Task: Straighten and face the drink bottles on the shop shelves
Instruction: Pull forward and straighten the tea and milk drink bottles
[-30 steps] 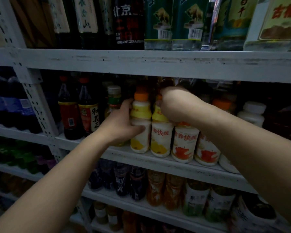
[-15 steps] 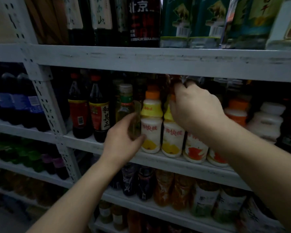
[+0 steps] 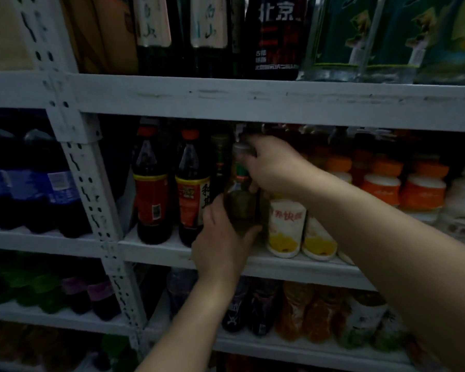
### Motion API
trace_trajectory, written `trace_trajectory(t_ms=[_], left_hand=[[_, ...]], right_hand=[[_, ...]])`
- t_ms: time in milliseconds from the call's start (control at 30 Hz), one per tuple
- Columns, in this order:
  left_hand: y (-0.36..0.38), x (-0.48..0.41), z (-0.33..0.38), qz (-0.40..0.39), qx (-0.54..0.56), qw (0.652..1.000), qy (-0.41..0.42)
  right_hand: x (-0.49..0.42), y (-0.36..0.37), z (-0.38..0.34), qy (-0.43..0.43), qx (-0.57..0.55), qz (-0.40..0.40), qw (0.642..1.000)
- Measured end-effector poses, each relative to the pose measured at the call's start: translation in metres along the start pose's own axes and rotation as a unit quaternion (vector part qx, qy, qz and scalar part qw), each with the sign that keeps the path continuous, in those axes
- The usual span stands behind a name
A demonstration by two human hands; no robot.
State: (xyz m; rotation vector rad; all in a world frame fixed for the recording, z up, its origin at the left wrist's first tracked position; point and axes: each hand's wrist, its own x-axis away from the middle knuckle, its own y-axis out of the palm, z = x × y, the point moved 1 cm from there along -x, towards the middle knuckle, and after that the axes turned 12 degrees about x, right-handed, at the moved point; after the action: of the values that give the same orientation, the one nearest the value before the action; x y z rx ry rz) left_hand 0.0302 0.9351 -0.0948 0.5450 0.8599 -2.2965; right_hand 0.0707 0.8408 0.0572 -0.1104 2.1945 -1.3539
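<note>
Where the left bay ends at the perforated upright, blue-labelled dark bottles stand in a row, the outermost cut off by the frame edge. Right of the upright is a dark open gap, then two red-capped dark bottles, set back from the front edge of the middle shelf with a bare strip in front of them.

Next along, near that front edge, is the greenish glass bottle, upright, between the second red-capped bottle and the yellow-and-white bottles. The left hand wraps its lower body, thumb on the near side and fingers curled behind. The right hand comes over from the right, fingers curled round its neck and cap. Little headroom: cap and knuckles sit just beneath the upper shelf beam.

The left hand hides the bottle's base, so I cannot tell whether it rests on the shelf or is lifted. Its label is blurred. Behind it stands a taller dark bottle, hard to make out.

Right forearm covers part of the yellow-and-white row. Further right, orange-capped bottles are packed close together, and the last ones run out of frame. Lower shelves are dim.
</note>
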Motion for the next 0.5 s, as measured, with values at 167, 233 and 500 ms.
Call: trace_trajectory(t_ms=[167,233,500], left_hand=[[0.001,-0.001,-0.01,-0.026,0.005,1.0,0.009],[0.0,-0.002,-0.013,-0.047,0.039,0.998,0.015],[0.003,0.001,-0.011,-0.153,0.135,0.978,-0.029]], right_hand=[[-0.004,-0.003,-0.007,0.026,0.062,-0.005,0.998],[-0.002,-0.003,-0.01,0.037,0.069,-0.001,0.997],[0.001,0.003,-0.015,0.08,-0.027,-0.011,0.996]])
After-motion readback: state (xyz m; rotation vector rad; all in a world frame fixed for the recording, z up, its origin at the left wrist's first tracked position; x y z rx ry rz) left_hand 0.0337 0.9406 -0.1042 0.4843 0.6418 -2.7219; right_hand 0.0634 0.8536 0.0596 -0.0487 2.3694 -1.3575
